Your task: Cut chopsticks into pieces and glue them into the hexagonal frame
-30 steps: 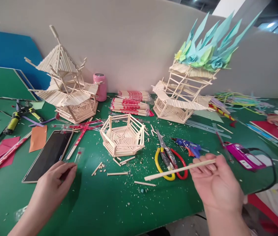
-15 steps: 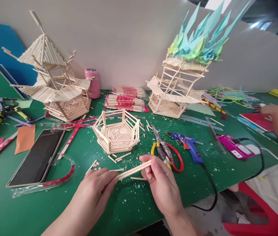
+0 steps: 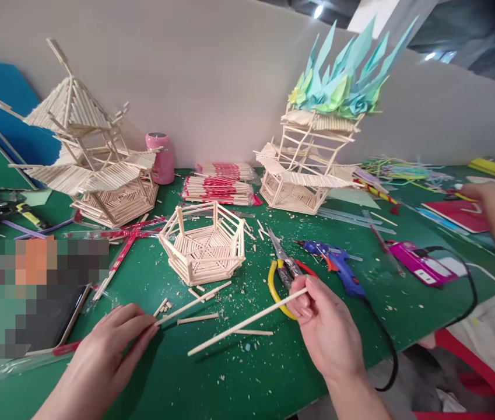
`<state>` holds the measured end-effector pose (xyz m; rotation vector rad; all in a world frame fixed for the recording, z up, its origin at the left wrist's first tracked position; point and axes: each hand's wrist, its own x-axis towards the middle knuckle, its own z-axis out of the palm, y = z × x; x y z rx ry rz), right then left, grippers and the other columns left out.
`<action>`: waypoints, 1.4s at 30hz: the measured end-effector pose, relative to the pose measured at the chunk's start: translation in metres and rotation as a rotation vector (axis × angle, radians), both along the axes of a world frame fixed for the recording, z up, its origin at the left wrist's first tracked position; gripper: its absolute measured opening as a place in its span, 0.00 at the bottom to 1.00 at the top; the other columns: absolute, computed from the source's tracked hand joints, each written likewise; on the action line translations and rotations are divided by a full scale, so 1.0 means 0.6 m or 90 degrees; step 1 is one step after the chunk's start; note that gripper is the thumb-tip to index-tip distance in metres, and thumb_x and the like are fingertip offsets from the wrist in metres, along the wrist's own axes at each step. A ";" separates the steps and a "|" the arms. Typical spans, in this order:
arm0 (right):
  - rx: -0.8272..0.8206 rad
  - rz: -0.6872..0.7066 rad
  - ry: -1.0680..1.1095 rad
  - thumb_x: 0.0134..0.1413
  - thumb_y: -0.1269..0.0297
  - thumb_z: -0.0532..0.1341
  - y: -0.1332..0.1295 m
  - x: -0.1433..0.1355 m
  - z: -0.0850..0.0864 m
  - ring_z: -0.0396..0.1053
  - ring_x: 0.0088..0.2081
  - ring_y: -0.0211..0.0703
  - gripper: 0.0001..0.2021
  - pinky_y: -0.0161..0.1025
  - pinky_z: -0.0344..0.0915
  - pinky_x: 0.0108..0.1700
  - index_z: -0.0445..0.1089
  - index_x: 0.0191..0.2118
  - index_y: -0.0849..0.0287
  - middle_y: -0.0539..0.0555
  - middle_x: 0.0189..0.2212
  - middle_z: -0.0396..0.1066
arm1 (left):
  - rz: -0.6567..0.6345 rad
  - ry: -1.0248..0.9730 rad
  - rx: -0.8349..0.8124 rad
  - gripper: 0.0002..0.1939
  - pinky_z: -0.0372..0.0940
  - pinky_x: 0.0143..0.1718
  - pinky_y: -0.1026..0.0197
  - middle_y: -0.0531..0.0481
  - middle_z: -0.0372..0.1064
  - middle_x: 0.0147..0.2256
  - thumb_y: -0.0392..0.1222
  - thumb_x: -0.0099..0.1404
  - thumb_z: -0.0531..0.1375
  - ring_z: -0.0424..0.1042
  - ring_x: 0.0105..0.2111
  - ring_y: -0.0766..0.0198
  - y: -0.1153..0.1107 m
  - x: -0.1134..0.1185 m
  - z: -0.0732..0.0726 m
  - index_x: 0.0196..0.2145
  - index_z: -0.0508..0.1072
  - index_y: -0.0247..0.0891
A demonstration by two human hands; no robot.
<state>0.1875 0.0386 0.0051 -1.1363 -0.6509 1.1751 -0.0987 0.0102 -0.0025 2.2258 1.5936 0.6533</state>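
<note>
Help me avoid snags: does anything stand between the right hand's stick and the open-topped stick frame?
Yes: short offcuts on the green tabletop and the left hand's stick appear between the right hand's stick and the open-topped stick frame.

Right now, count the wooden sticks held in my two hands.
2: one stick in the left hand, its far end toward the low frame; another stick in the right hand, held near one end. More could be hidden inside either grip.

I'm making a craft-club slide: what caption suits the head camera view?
Left hand and right hand each hold a thin wooden stick before a low stick frame on a green table.
</note>
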 end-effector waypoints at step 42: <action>0.053 0.071 -0.308 0.50 0.54 0.64 0.022 -0.004 -0.035 0.64 0.28 0.40 0.10 0.37 0.62 0.30 0.74 0.32 0.54 0.50 0.26 0.70 | 0.158 -0.336 -0.237 0.20 0.64 0.26 0.65 0.55 0.66 0.23 0.51 0.56 0.60 0.66 0.24 0.66 0.030 0.030 0.003 0.43 0.72 0.37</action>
